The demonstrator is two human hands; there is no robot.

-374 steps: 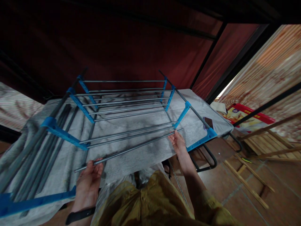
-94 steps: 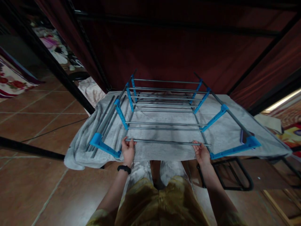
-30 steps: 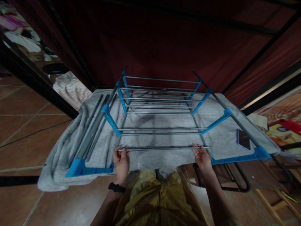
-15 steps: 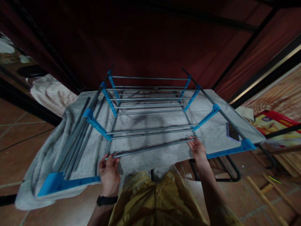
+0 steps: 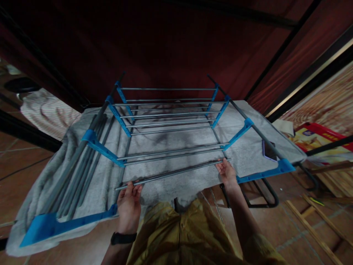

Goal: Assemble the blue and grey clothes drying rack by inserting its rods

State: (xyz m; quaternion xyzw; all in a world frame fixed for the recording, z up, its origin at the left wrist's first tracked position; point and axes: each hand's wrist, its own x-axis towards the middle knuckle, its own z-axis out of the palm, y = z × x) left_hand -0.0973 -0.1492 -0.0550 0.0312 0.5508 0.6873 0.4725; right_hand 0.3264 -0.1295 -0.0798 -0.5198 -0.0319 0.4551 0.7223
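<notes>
A thin grey metal rod [image 5: 176,173] runs between my two hands, a little tilted, with its left end nearer me. My left hand [image 5: 130,197] is closed around it near the left end, which sticks out past my fingers. My right hand [image 5: 226,171] pinches the same rod close to its right end. Beyond it stands a partly built rack of grey tubes and thin rods, joined by blue plastic brackets [image 5: 238,134]. Two long blue end pieces, a left one [image 5: 68,224] and a right one [image 5: 267,173], lie at its near side, by my hands.
Several loose grey tubes [image 5: 82,176] lie on the grey cloth [image 5: 171,143] at the left. A phone [image 5: 268,150] rests on the cloth at the right. Further right are a red and yellow package [image 5: 317,138] and a wooden frame [image 5: 309,224] on the floor. Dark red fabric hangs behind.
The view has shifted slightly, so the rack sits a little further left. Both hands keep hold of the rod; my left fingers have moved, and more of its left end shows.
</notes>
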